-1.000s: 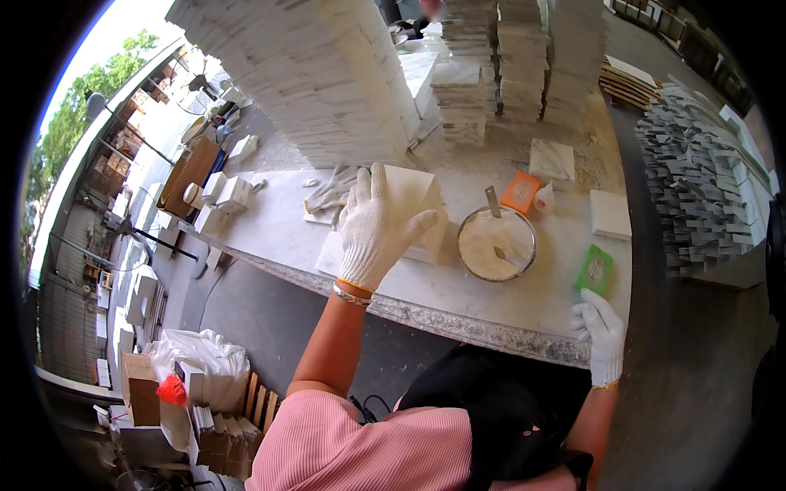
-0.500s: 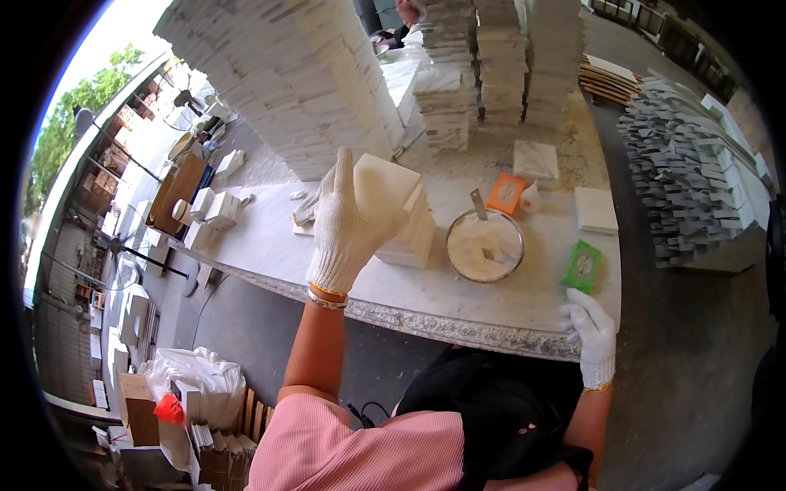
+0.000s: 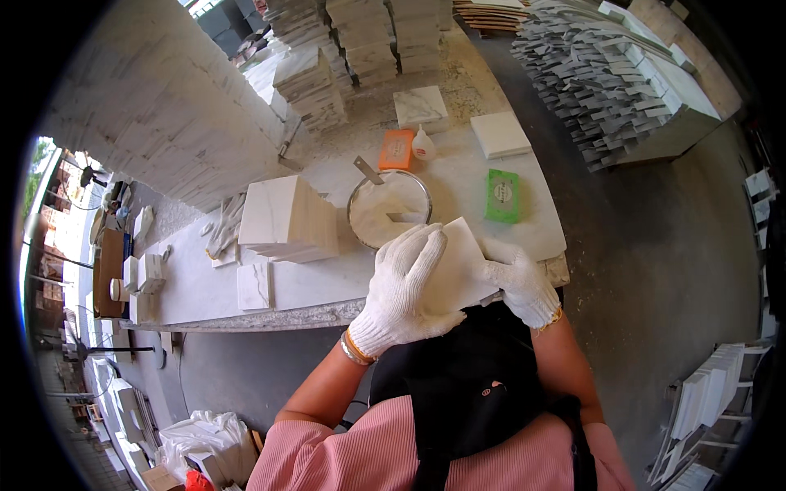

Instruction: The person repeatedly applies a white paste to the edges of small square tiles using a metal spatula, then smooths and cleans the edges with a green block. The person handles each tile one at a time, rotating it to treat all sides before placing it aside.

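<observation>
Gloved hands hold a white marble tile above the near edge of the stone worktable: left hand lies flat over its face, fingers spread; right hand grips its right edge. Just beyond stands a round metal bowl beside a stack of tiles.
</observation>
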`<state>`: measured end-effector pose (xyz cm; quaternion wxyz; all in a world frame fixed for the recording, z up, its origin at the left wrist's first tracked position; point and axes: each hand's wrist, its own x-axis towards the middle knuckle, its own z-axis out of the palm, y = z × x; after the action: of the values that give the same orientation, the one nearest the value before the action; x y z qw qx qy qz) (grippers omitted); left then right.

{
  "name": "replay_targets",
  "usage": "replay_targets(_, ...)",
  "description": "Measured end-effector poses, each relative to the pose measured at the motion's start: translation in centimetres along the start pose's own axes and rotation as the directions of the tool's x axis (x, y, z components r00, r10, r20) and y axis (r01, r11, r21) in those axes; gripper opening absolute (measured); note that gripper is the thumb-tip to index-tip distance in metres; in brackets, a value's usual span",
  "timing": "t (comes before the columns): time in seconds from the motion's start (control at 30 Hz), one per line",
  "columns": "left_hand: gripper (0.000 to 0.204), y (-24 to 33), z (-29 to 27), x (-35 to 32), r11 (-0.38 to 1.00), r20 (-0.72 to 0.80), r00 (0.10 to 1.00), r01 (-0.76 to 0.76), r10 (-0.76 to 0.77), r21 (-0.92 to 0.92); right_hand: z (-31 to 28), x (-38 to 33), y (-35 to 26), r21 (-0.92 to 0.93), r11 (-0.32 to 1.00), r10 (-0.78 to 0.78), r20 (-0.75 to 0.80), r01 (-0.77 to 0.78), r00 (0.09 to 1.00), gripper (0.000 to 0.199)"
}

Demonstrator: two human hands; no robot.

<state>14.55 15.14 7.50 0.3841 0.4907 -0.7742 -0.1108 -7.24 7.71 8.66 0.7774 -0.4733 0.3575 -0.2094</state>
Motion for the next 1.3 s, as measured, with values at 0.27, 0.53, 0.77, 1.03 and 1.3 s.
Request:
replay_targets(0.27, 0.119, -2.8, 0.3, -3.3, 0.953, 0.034, 0.958, 0.279, -0.285, 0.121, -2.1, -0.3, 3.4, 0.079, 0.985, -0.132, -0.225, 0.153, 0.965, 0.035)
replay_targets(0.53, 0.066, -3.1, 0.8, -4.4, 0.121, 0.319, 0.61, 0.569, -0.725, -0.813, -2.8, 0.1, 4.3, 0.148, 0.973, -0.136, -0.241, 0.175, 0.961, 0.039)
replay_targets(0.77, 0.065, -3.5, 3.0, -2.6, -0.364, 0.555, 0.643, 0.419, -0.528, -0.832, -1.5, 0.6, 4.5, 0.108, 0.983, -0.118, -0.248, 0.149, 0.961, 0.041)
replay_targets(1.03, 0.076, -3.8, 3.6, -3.0, -0.49, 0.601, 0.602, 0.364, -0.525, -0.792, -0.9, 1.6, 4.5, 0.119, 0.988, -0.076, -0.197, 0.101, 0.978, 0.041)
replay_targets(1.3, 0.071, -4.2, 3.8, -3.2, -0.581, 0.57, 0.662, 0.241, -0.487, -0.777, 0.4, 2.4, 4.3, 0.118, 0.992, -0.012, -0.191, 0.035, 0.982, 0.033)
